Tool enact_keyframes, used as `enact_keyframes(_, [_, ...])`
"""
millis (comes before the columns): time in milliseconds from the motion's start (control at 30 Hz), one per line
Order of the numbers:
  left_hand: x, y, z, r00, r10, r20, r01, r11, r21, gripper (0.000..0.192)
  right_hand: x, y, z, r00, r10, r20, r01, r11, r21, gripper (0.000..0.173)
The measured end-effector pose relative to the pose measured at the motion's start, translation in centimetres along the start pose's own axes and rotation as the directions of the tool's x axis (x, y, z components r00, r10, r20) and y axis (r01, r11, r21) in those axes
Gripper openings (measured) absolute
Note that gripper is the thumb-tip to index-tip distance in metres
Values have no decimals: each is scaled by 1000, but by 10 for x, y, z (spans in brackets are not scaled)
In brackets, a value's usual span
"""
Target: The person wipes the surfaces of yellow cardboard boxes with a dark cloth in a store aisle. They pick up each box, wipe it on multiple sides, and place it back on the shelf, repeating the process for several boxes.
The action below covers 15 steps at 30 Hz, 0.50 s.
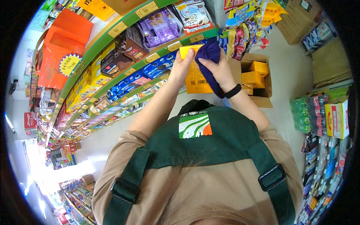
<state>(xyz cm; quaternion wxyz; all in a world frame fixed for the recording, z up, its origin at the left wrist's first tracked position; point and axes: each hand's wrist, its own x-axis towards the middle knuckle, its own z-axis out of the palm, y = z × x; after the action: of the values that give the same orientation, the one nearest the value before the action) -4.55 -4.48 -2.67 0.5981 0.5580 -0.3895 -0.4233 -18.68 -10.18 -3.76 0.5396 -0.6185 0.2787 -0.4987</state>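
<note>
My left hand (182, 66) grips a yellow-orange cardboard box (197, 78) by its upper left edge, thumb on the near face. In my right hand (220, 70) is a dark purple cloth (209, 54), which lies against the box's upper right part and hangs down towards my wrist. The cloth and fingers hide part of the box. Just right of my hands, an open brown carton (260, 101) holds several similar yellow-orange boxes (253, 80).
Store shelves with green edges (112, 36) run close along the left, stocked with packaged snacks. Hanging candy bags (243, 36) are ahead. Brown cartons (298, 21) stand at the upper right, and bottle packs (309, 115) at the right. Pale floor (284, 92) shows between.
</note>
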Motion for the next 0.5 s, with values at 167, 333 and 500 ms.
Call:
enact_keyframes(167, [-7, 2, 5, 955, -293, 43, 294, 918, -267, 57, 27, -21, -6, 971, 211, 110, -237, 907, 348, 42])
enact_keyframes(333, [-4, 20, 11, 971, -238, -22, 224, 938, -264, 61, 40, -10, -13, 896, 411, 169, -442, 781, 442, 56])
enact_keyframes(500, [24, 26, 1, 939, -276, -205, 198, 922, -334, 60, -7, -5, -10, 913, 391, 118, -408, 873, 267, 53])
